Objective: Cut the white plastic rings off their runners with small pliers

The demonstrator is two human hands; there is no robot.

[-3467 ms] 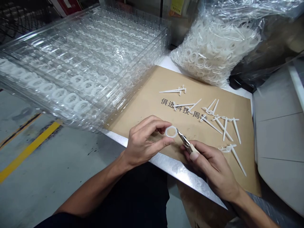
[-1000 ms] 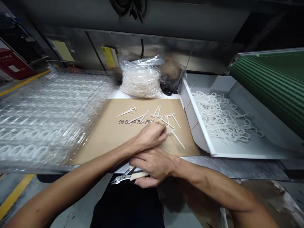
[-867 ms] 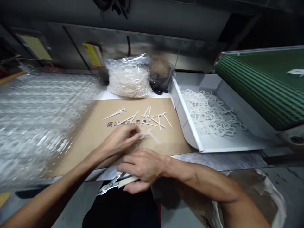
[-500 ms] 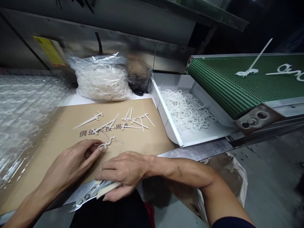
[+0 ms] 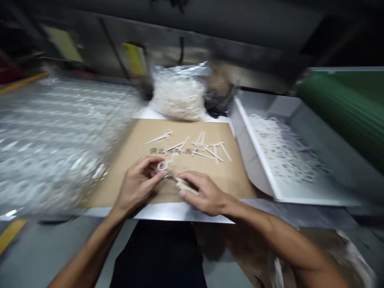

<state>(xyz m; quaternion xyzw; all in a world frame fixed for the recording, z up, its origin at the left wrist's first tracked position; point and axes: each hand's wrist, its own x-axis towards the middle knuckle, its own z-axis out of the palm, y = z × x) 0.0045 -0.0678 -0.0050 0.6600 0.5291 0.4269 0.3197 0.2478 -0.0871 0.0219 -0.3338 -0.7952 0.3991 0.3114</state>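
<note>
Well, the left hand (image 5: 139,184) pinches a white plastic ring piece (image 5: 163,165) over the cardboard sheet (image 5: 237,176); the right hand (image 5: 207,193) clenches cream-handled side cutters (image 5: 183,185), tips pointing left, just beside the ring

Left hand (image 5: 137,186) pinching a curled white plastic piece (image 5: 165,163) in its fingertips, right hand (image 5: 207,193) gripping small cutters (image 5: 183,184) with a pale handle just beside those fingertips, loose white plastic strips (image 5: 207,150) beyond the fingers on a kraft cardboard sheet (image 5: 120,192)
</note>
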